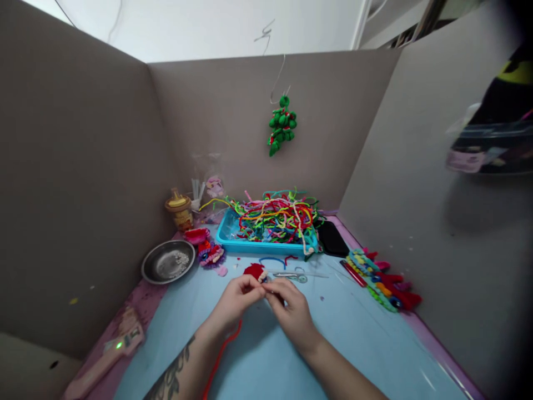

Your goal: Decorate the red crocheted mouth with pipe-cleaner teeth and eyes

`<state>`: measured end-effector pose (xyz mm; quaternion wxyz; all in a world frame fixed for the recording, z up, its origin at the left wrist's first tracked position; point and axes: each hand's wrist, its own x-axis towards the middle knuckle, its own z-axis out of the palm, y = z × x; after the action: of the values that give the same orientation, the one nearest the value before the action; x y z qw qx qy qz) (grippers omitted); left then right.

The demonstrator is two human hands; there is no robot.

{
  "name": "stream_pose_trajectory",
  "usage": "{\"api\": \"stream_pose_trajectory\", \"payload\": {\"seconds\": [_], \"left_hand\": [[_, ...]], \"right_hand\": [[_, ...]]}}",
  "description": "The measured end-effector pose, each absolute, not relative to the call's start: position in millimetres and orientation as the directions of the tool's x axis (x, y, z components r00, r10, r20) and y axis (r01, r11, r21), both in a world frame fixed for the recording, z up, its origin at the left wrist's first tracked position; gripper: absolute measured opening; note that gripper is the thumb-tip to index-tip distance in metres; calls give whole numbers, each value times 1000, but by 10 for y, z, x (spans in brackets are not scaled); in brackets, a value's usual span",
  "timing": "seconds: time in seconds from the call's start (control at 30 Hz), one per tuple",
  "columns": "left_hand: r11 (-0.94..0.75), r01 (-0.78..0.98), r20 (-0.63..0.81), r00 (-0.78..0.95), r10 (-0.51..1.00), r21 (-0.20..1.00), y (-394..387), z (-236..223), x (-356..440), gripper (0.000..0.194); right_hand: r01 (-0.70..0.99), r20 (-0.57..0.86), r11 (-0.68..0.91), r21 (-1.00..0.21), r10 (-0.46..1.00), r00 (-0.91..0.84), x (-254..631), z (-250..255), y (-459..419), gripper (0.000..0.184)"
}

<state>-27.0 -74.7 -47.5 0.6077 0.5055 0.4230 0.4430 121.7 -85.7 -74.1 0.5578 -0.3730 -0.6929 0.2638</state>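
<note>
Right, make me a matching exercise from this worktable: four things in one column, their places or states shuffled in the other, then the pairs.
1. Red piece
2. Metal bowl
3. Blue tray
4. Green ornament

A. heaped with coloured strands
B. hanging in front of the back panel
C. in the grip of the left hand and right hand
D. holding small white bits

Pairs: 1-C, 2-D, 3-A, 4-B

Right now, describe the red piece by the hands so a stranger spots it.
Find the blue tray. In front of it, just past the left hand, is the red piece: a wide patch, darker than the thin red cord below that hand.
</note>
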Motion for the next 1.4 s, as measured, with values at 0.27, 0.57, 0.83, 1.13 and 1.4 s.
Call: {"api": "stream_pose_trajectory", "payload": {"seconds": [0.27, 0.57, 0.83, 1.13, 1.4], "left_hand": [[42, -41, -30, 255, 967, 998, -719, -517, -298, 26], [68, -92, -43, 251, 967, 993, -701, -519, -290, 23], [-143, 41, 130, 230, 965, 989, -711, -531, -316, 15], [-601, 348, 501, 338, 796, 720, -753, -583, -330, 14], [-641, 478, 511, 388, 767, 600, -783, -542, -324, 13]], "right_hand": [[464, 719, 677, -571, 685, -115, 1215, -806, -863, 14], [328, 490, 460, -825, 872, 9, 1185, -691, -851, 13], [-390, -83, -193, -900, 956, -280, 1162, -661, -808, 22], [-548, -239, -479, -686, 859, -452, 1179, -651, -793, 27], [-514, -225, -443, -735, 874, -432, 1132, -674, -825, 32]]}}
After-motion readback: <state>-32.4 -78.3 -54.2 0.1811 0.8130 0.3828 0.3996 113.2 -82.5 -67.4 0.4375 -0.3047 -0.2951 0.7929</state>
